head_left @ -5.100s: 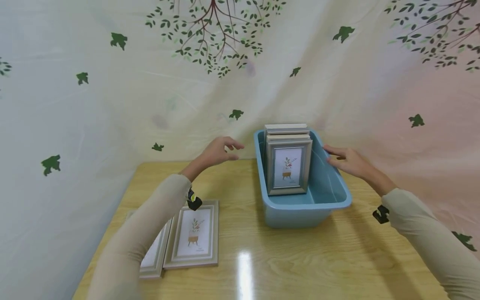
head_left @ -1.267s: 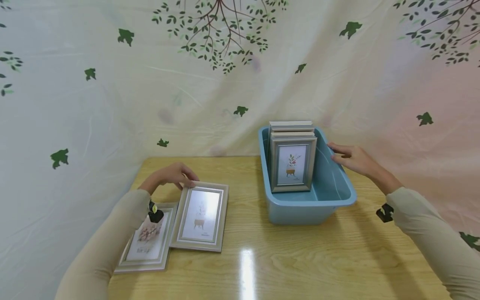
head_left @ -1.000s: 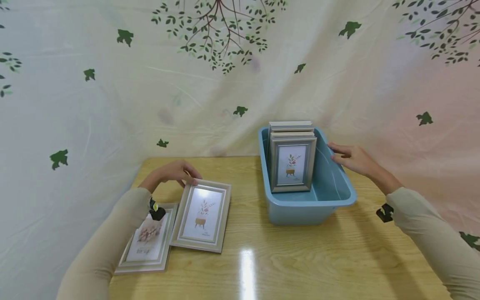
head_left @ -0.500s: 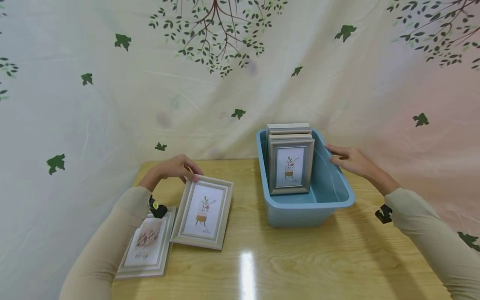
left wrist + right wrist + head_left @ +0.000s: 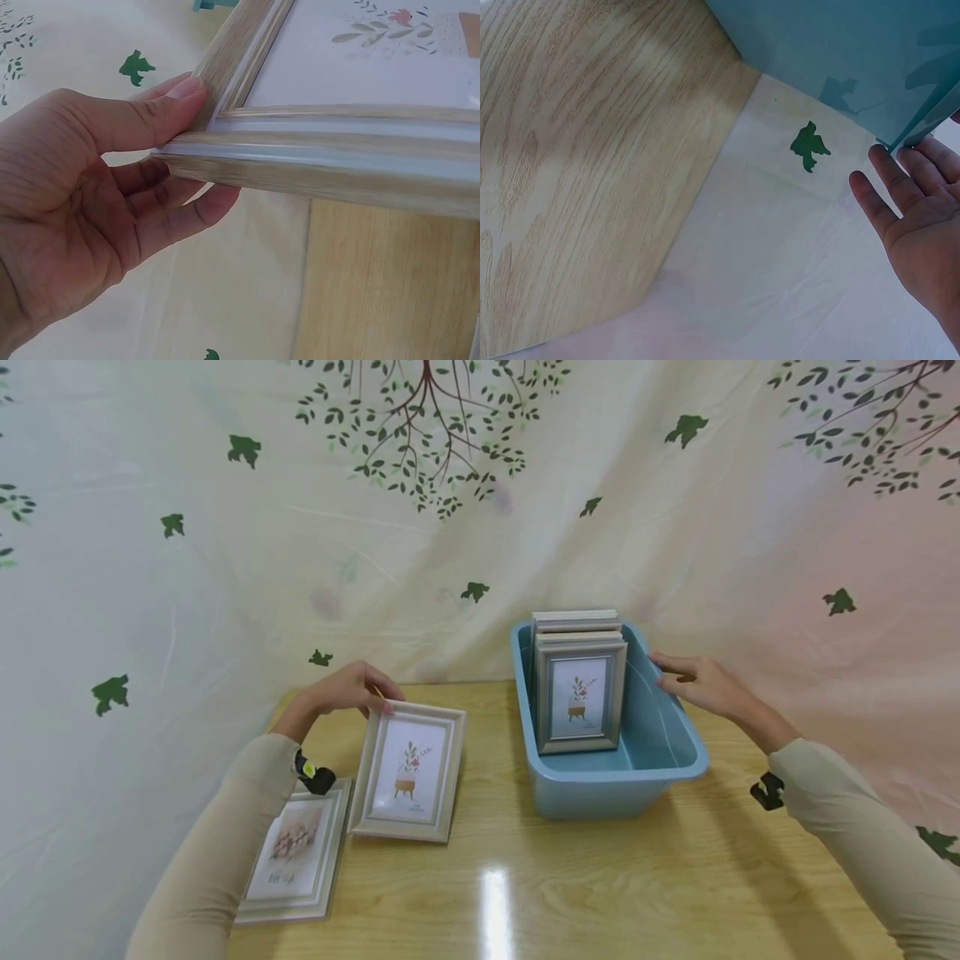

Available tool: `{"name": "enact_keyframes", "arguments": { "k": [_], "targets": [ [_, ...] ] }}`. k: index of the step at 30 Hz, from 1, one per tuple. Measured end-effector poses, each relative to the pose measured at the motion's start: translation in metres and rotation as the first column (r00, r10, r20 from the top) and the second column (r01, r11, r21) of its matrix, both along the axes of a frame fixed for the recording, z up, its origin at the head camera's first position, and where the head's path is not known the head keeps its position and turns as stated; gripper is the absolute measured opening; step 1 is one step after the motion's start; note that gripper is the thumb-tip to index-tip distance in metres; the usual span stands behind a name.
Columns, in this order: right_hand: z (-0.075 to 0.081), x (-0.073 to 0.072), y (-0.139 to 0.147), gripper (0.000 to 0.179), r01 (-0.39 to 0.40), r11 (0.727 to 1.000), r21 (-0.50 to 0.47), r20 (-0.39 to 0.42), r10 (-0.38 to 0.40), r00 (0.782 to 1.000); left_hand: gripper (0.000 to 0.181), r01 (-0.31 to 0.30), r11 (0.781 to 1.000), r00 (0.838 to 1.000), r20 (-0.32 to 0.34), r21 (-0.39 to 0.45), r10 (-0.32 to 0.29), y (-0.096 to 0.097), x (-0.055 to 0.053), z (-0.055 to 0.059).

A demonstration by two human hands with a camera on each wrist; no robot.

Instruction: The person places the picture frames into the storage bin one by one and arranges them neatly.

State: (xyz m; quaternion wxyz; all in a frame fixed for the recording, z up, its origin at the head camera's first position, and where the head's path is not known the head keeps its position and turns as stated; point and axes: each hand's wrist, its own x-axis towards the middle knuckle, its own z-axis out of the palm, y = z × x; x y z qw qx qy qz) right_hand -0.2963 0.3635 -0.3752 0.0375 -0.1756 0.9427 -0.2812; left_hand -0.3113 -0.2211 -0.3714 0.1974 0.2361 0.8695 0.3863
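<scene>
My left hand (image 5: pixel 350 689) grips a pale wood-grain picture frame (image 5: pixel 362 777) by its top left corner. In the left wrist view, the thumb lies on the frame's front face and the curled fingers are behind it. The frame, with a potted-plant print, is tilted up. A second picture frame (image 5: pixel 318 893) with a pink flower print lies on the table at left, partly covered by the left forearm. My right hand (image 5: pixel 701 683) holds the right rim of a blue plastic tub (image 5: pixel 585 797); in the right wrist view, its fingers are outside the wall, the thumb mostly hidden.
Inside the tub, several picture frames (image 5: pixel 581 747) stand upright in a row on the left side. The wooden table (image 5: pixel 600 893) meets a fabric backdrop (image 5: pixel 420 585) printed with leaves. Bare tub floor (image 5: pixel 637 752) shows right of the frames.
About five seconds ago my left hand was empty near the tub. It has since gripped the plant-print frame and tilted it up from the table. My right hand stays on the rim.
</scene>
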Motion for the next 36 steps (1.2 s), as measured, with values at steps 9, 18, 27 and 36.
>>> {"name": "enact_keyframes", "arguments": {
  "k": [9, 18, 27, 36],
  "targets": [
    [-0.002, -0.001, 0.003, 0.059, -0.023, 1.0, -0.019, -0.018, 0.022, 1.0, 0.025, -0.029, 0.999, 0.999, -0.021, 0.037, 0.03, -0.001, 0.002, 0.019],
    [-0.002, -0.001, 0.003, 0.058, -0.017, 1.0, -0.025, -0.016, 0.017, 1.0, 0.026, -0.033, 0.999, 0.995, -0.088, 0.035, 0.036, 0.003, -0.001, 0.041],
    [-0.002, -0.001, 0.001, 0.058, -0.014, 1.0, -0.028, -0.017, 0.013, 1.0, 0.026, -0.044, 0.995, 0.982, -0.177, 0.084, 0.059, 0.008, -0.006, 0.072],
    [-0.002, -0.001, 0.0, 0.059, -0.007, 1.0, -0.024, -0.008, 0.007, 1.0, 0.023, -0.086, 0.99, 0.945, -0.306, 0.115, 0.118, 0.023, -0.008, 0.107]
  ]
}}
